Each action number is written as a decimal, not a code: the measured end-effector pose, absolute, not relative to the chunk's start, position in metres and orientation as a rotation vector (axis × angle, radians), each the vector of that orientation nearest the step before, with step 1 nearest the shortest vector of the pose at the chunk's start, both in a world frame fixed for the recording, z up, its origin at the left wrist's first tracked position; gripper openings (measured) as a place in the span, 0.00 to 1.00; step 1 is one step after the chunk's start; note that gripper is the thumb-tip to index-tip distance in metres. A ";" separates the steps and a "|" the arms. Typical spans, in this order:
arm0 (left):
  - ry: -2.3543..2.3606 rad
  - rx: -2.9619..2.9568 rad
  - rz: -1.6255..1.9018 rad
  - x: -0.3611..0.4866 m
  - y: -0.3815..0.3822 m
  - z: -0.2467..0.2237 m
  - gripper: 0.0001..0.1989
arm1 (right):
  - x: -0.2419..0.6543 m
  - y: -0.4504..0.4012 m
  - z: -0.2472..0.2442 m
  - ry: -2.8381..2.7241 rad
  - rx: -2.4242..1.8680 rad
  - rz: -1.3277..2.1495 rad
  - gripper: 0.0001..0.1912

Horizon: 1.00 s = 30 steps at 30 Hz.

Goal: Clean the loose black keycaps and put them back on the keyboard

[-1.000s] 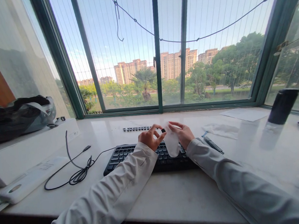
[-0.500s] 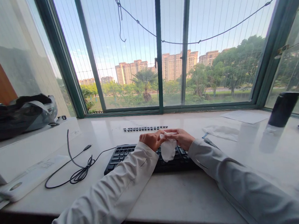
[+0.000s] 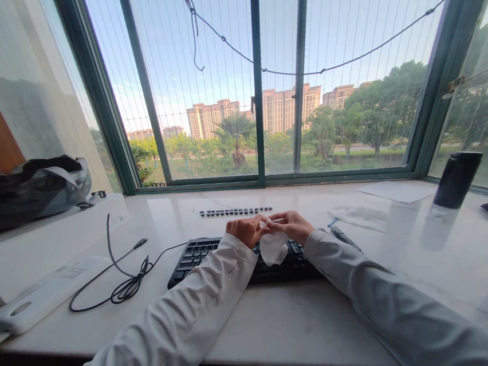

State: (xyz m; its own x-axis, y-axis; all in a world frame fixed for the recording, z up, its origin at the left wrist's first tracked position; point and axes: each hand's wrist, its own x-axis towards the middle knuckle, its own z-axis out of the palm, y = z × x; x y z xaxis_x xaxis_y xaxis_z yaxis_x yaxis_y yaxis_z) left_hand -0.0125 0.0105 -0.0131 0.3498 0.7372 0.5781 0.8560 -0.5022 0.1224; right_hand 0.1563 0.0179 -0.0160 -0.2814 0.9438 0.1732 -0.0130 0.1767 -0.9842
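Observation:
Both my hands meet over a black keyboard [image 3: 195, 257], holding a white tissue [image 3: 274, 249] between them. My left hand [image 3: 244, 231] is closed on the tissue's upper edge with thumb and fingers. From the other side, my right hand [image 3: 295, 226] pinches the tissue, its fingertips close to those of the left. The tissue's loose part hangs down in front of the keys. If something small is wrapped in it, I cannot make it out. My hands and sleeves hide the middle of the keyboard. Behind it, loose black keycaps [image 3: 236, 211] lie in rows.
A coiled cable [image 3: 128, 286] and a white power strip [image 3: 43, 294] lie at left, by a white box [image 3: 51, 242] bearing a dark helmet-like object [image 3: 33, 189]. At right are a pen-like tool [image 3: 345, 237], clear plastic [image 3: 359, 218], paper [image 3: 395, 191] and a black bottle [image 3: 457, 181].
My right fingers have drawn in and bent closer to my left fingertips around the tissue. The tissue hangs slightly differently. The view has shifted a little.

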 end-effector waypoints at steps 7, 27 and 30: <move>-1.448 -2.405 -0.933 -0.014 0.009 -0.009 0.17 | 0.161 0.027 -0.019 -1.533 -0.876 1.294 0.23; -1.587 -2.504 -1.126 -0.019 0.020 -0.008 0.17 | 0.177 0.023 -0.012 -1.982 -1.209 0.512 0.19; -1.493 -2.516 -1.223 -0.018 0.021 -0.008 0.18 | 0.180 0.027 -0.013 -1.943 -1.171 0.636 0.22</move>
State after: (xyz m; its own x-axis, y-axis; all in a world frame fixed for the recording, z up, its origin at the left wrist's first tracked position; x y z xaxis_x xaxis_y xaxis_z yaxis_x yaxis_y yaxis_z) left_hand -0.0183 0.0214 -0.0085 0.2592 0.7585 0.5979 0.7355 -0.5563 0.3868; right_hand 0.1796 0.0272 -0.0126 -0.2852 0.8905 0.3545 0.5086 0.4541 -0.7315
